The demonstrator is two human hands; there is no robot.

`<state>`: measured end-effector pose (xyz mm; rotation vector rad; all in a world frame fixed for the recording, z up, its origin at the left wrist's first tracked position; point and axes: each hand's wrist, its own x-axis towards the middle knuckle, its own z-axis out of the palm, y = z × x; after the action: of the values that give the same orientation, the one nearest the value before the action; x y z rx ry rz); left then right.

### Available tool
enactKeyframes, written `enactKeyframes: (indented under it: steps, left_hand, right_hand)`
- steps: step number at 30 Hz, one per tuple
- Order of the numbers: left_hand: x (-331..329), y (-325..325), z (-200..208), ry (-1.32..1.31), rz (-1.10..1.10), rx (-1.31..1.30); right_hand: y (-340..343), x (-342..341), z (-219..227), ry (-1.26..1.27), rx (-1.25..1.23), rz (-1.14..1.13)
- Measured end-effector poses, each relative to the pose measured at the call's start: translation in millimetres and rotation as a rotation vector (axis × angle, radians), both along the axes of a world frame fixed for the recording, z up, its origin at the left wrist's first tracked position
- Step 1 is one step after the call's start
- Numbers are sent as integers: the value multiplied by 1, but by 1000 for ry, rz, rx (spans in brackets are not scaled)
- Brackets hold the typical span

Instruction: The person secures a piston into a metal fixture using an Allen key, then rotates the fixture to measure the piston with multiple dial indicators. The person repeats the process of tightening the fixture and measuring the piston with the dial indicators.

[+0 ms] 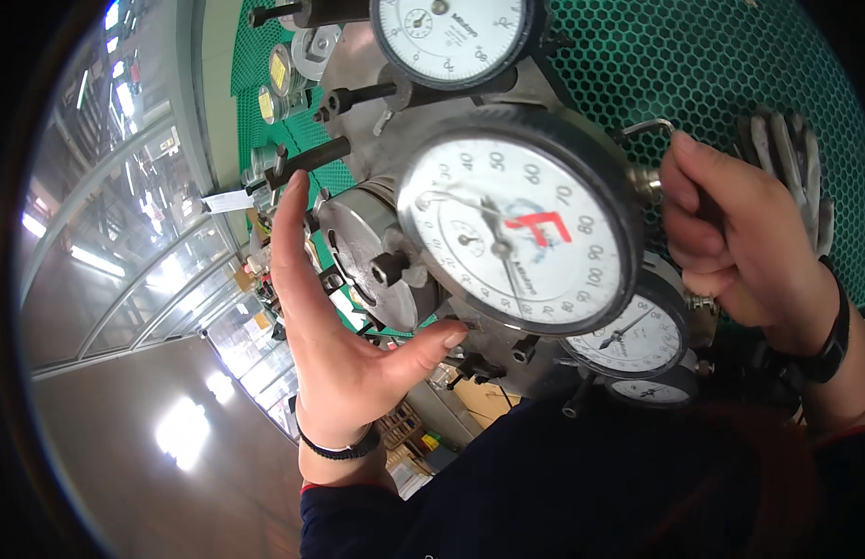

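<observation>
A large dial gauge (pixel 544 252) with a red mark on its face fills the middle, fixed to a grey metal fixture plate (pixel 358 70). My left hand (pixel 334 345) spreads at the left of a round metal part (pixel 372 265), thumb and index finger wide apart. Its index fingertip is by a dark rod (pixel 311 160); whether it touches is unclear. The thumb lies below a black socket-head screw (pixel 388 269). My right hand (pixel 740 219) is closed on a bent hex key (pixel 648 127), at the big gauge's right side. Its lower fingers are partly hidden.
Another dial gauge (pixel 451 33) sits above, and two smaller ones, a white-faced gauge (pixel 633 335) and a tilted gauge (pixel 651 389), sit below. Grey gloves (pixel 791 163) lie on the green perforated mat (pixel 637 56). Round metal pieces (pixel 316 51) stand behind the fixture.
</observation>
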<state>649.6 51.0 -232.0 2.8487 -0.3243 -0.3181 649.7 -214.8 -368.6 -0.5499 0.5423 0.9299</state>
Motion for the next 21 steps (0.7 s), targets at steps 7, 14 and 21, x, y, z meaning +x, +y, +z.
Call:
enactKeyframes:
  steps: [7,14,21]
  left_hand:
    - [-6,0,1,68,96,71]
    - [-11,-6,-11,23,291,-56]
    - [-11,-19,-22,-35,290,-280]
  right_hand:
    - [0,0,-1,7,7,1]
    - [1,0,-3,19,-33,1]
    - [-1,-1,-7,-4,-52,4]
